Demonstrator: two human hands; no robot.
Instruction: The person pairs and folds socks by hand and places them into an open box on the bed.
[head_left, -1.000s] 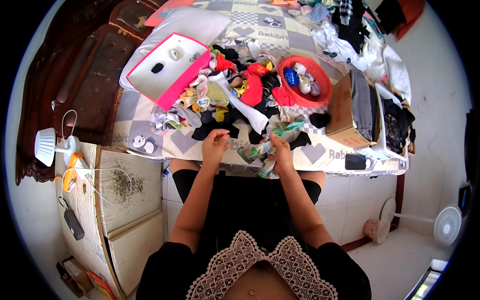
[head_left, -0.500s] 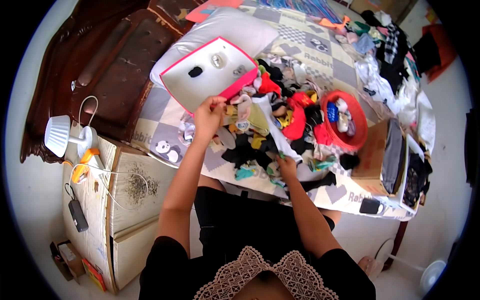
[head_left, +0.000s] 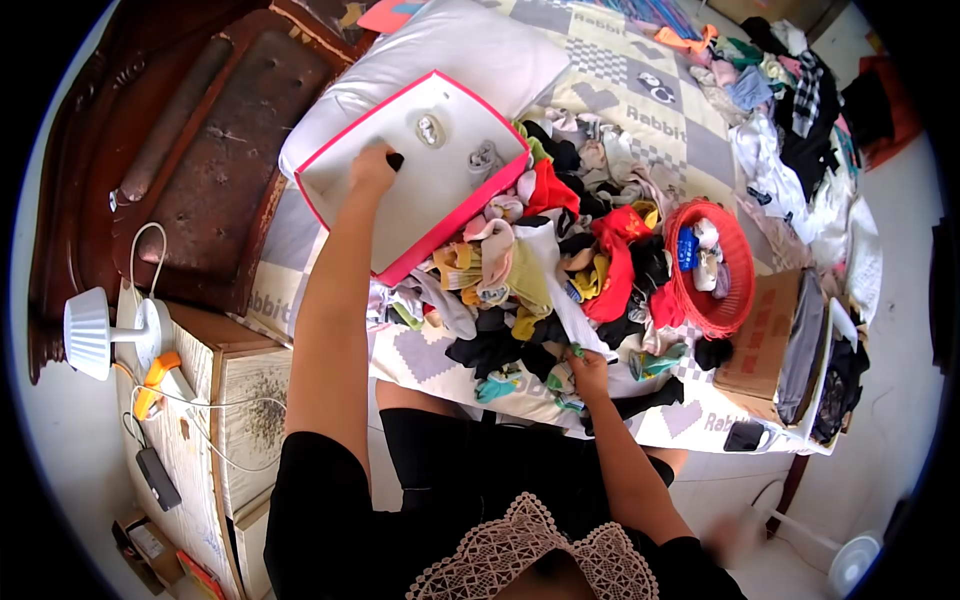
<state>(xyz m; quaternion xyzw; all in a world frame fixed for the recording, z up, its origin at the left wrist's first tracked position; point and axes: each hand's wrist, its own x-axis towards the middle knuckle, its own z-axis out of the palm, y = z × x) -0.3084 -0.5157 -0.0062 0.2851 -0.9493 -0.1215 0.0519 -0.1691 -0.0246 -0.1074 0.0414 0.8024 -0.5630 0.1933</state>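
Note:
My left hand [head_left: 374, 170] reaches into a white box with a pink rim [head_left: 345, 140]. Its fingers are closed on a small black bundle [head_left: 395, 160], which looks like a rolled sock. A white bundle [head_left: 430, 130] and a grey bundle [head_left: 484, 160] lie in the same box. At the front of the bed, my right hand [head_left: 590, 374] pinches a grey and green sock [head_left: 563, 379]. A heap of mixed socks spreads between the hands, with a long white sock [head_left: 560, 285] and a red piece [head_left: 622, 270] in it.
A red basket [head_left: 738, 310] holds several rolled bundles, with a cardboard box [head_left: 752, 340] of clothes beside it. More clothes [head_left: 800, 150] are piled at the far right. A pillow [head_left: 490, 60] lies behind the white box. A nightstand [head_left: 215, 400] with a lamp [head_left: 90, 333] stands at left.
My left hand has moved from the box's front edge into the box, onto the black bundle. My right hand stays at the grey and green sock. The view has shifted slightly.

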